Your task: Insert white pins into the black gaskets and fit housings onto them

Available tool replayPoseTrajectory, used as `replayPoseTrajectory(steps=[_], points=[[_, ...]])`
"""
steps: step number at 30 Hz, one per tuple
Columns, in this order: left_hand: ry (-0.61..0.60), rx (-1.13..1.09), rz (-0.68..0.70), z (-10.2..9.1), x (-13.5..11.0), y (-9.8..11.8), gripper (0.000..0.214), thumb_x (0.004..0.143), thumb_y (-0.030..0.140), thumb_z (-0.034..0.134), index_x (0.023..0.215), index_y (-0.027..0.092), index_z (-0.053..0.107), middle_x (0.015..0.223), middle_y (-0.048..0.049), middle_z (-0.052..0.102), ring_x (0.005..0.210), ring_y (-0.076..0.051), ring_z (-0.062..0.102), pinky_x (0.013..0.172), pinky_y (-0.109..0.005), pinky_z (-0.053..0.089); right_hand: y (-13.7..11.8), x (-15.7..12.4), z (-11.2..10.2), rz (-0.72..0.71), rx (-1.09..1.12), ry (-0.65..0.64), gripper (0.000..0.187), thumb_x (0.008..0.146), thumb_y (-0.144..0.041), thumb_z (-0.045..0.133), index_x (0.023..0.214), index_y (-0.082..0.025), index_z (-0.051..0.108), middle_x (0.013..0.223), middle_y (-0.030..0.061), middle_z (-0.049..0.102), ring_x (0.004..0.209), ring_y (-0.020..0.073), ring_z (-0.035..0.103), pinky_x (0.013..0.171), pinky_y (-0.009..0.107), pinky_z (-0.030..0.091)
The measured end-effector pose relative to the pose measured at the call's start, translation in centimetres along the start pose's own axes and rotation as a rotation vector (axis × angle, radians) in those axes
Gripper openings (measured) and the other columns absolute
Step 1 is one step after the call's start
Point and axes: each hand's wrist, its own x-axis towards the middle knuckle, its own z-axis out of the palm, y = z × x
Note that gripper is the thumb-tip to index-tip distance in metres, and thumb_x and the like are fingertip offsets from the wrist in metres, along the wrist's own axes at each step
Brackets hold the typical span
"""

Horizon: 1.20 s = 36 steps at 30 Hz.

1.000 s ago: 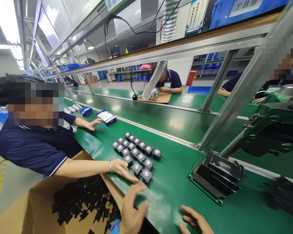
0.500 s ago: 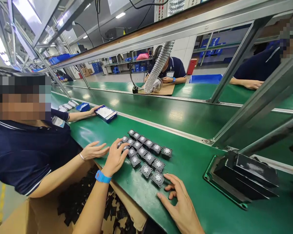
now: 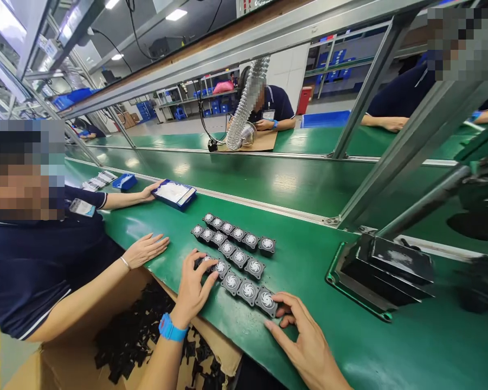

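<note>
Several small black square cooling fans with white swirl-shaped rotors lie in three slanting rows on the green bench. My left hand (image 3: 192, 287) is at the left end of the nearest row, its fingers over the end fans and its thumb along the near side. Part of the leftmost fan is hidden under those fingers. At the row's other end, my right hand (image 3: 301, 330) has its fingertips against the last fan (image 3: 266, 299), with the thumb at its near corner. Behind lie the middle row (image 3: 227, 248) and the far row (image 3: 238, 233), untouched.
A black metal fixture on a green base (image 3: 384, 276) stands to the right. At left, a co-worker's hand (image 3: 146, 251) rests at the bench edge; the other holds a blue tray (image 3: 174, 195). A cardboard box (image 3: 71, 363) of black parts sits below. A metal frame crosses above.
The nearest fans have come toward me, apart from the middle row, and now form a straighter line. My right hand now touches the end fan. The co-worker's near hand has lowered to the bench.
</note>
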Motion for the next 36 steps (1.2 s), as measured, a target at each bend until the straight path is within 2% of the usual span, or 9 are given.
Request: replayPoseTrajectory(steps=[6,12,19,21,23,26,30,33,36], points=[[0.027,0.047,-0.034,1.4,-3.2,5.5,0.025,0.095,0.03,0.054,0.117,0.028,0.066,0.123,-0.0099,0.051,0.134,-0.034,0.039,0.104,-0.057,0.044,0.9,-3.3,-4.0,0.082,-0.021,0.033,0.033,0.087,-0.044,0.061,0.11,-0.021,0.059,0.108,0.0086,0.063,0.07,0.0111,0.062,0.064,0.023,0.058],[-0.059,0.005,0.01,3.6,-5.3,12.2,0.036,0.095,0.033,0.054,0.13,0.029,0.057,0.134,-0.0119,0.044,0.139,-0.038,0.031,0.105,-0.06,0.041,2.5,-7.8,-9.5,0.235,-0.131,0.103,0.041,0.084,-0.051,0.065,0.11,-0.021,0.058,0.116,0.0095,0.062,0.067,0.01,0.064,0.062,0.022,0.059],[-0.168,-0.006,0.112,4.9,-6.2,18.8,0.049,0.093,0.04,0.057,0.14,0.028,0.05,0.143,-0.0146,0.039,0.14,-0.039,0.03,0.104,-0.058,0.042,4.2,-11.4,-16.0,0.217,-0.339,0.136,0.047,0.083,-0.058,0.063,0.111,-0.02,0.057,0.116,0.0103,0.062,0.062,0.0088,0.061,0.058,0.022,0.057],[-0.177,0.028,0.146,4.7,-6.0,19.5,0.053,0.091,0.047,0.059,0.14,0.027,0.05,0.142,-0.0153,0.041,0.139,-0.04,0.032,0.106,-0.059,0.039,4.4,-11.9,-17.4,0.146,-0.481,0.16,0.05,0.082,-0.061,0.063,0.111,-0.021,0.057,0.119,0.0112,0.061,0.07,0.0126,0.063,0.062,0.026,0.056],[-0.166,0.068,0.213,4.4,-5.3,19.6,0.063,0.086,0.058,0.062,0.139,0.025,0.052,0.139,-0.0164,0.044,0.138,-0.041,0.034,0.109,-0.062,0.032,4.3,-12.0,-18.1,0.073,-0.631,0.203,0.056,0.08,-0.065,0.062,0.114,-0.021,0.057,0.122,0.0129,0.059,0.095,0.0218,0.064,0.075,0.034,0.055],[-0.174,0.098,0.388,4.3,-3.0,19.1,0.076,0.077,0.073,0.061,0.137,0.026,0.056,0.134,-0.0158,0.051,0.134,-0.041,0.039,0.113,-0.062,0.022,3.4,-11.2,-17.9,-0.04,-0.769,0.202,0.066,0.078,-0.069,0.061,0.123,-0.021,0.057,0.128,0.0139,0.056,0.116,0.0299,0.055,0.094,0.044,0.047],[-0.268,0.053,0.556,5.1,0.1,18.8,0.081,0.075,0.08,0.054,0.131,0.022,0.06,0.121,-0.0141,0.061,0.119,-0.035,0.053,0.108,-0.053,0.033,2.0,-8.9,-16.2,-0.201,-0.885,0.103,0.073,0.076,-0.074,0.061,0.126,-0.021,0.06,0.129,0.0129,0.058,0.117,0.0304,0.052,0.1,0.047,0.038],[-0.343,0.04,0.569,6.0,0.5,18.9,0.071,0.083,0.075,0.049,0.125,0.02,0.063,0.103,-0.011,0.065,0.096,-0.027,0.06,0.089,-0.042,0.045,1.8,-7.6,-15.2,-0.234,-0.925,0.039,0.063,0.082,-0.068,0.058,0.124,-0.02,0.063,0.118,0.0121,0.064,0.107,0.0266,0.056,0.091,0.042,0.041],[-0.357,0.067,0.559,6.4,-0.1,19.1,0.063,0.087,0.072,0.044,0.118,0.021,0.066,0.092,-0.0079,0.063,0.082,-0.024,0.059,0.077,-0.037,0.045,2.4,-7.2,-15.0,-0.254,-0.919,0.006,0.049,0.089,-0.058,0.058,0.12,-0.021,0.065,0.1,0.0088,0.067,0.09,0.0207,0.058,0.079,0.035,0.042]])
